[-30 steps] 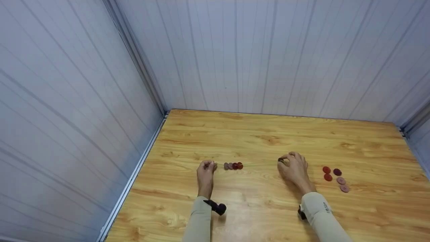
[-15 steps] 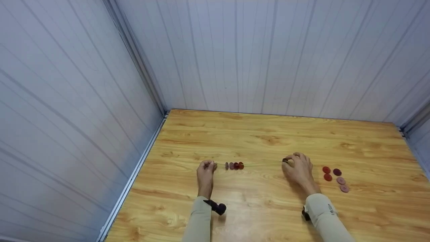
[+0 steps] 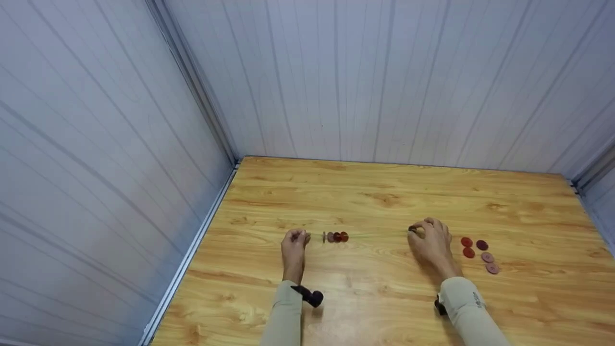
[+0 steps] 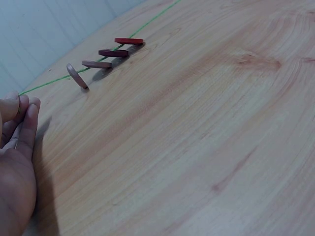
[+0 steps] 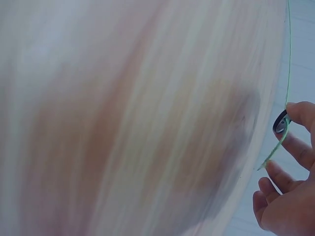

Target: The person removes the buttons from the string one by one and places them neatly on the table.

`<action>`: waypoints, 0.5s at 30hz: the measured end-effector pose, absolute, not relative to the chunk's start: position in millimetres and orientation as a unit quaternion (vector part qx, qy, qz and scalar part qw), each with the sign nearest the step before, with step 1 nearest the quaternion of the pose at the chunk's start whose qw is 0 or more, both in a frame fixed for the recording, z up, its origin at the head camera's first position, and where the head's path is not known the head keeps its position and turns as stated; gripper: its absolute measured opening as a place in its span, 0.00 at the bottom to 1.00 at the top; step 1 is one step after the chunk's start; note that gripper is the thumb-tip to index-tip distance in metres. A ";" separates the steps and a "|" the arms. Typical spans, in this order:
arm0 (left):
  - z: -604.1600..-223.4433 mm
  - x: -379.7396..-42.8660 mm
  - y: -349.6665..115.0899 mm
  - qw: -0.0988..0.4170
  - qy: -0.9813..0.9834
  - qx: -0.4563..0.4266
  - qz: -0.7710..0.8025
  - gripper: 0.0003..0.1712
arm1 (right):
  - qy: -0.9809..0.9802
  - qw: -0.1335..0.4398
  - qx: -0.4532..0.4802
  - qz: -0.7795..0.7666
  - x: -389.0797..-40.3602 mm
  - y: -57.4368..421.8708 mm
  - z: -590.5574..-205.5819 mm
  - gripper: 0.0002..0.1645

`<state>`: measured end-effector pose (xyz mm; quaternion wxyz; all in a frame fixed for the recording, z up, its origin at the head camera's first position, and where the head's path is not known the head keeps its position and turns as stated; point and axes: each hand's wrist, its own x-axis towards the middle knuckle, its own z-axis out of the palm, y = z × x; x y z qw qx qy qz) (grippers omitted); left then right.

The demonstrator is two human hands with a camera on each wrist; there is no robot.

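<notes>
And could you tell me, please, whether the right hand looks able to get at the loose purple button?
Probably yes: nothing covers the purple button, and it lies near the right hand, though that hand pinches a dark button.

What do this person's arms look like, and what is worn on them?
The left sleeve and right sleeve are pale beige; the right has dark lettering near the cuff. A black rounded device is on the left wrist, another, partly hidden, on the right. No gloves show.

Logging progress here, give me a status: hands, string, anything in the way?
Left hand pinches green string. Right hand pinches dark button. Four buttons strung between hands. Nothing visible blocking string.
</notes>
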<state>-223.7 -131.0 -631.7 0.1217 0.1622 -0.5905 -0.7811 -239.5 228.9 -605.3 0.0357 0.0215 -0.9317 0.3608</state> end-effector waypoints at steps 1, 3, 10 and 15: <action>-631.8 -223.5 -131.2 0.122 -0.593 0.161 -0.779 0.08 | -0.931 0.036 0.022 0.362 -239.4 229.6 -605.3 0.19; -631.7 -223.4 -131.1 0.123 -0.591 0.162 -0.781 0.08 | -0.931 0.036 0.023 0.363 -239.3 231.1 -605.2 0.19; -632.4 -224.0 -130.6 0.130 -0.587 0.166 -0.782 0.09 | -0.931 0.038 0.023 0.361 -238.3 236.4 -604.1 0.19; -632.6 -224.6 -130.5 0.132 -0.589 0.167 -0.779 0.09 | -0.935 0.048 0.020 0.352 -238.2 241.5 -604.1 0.18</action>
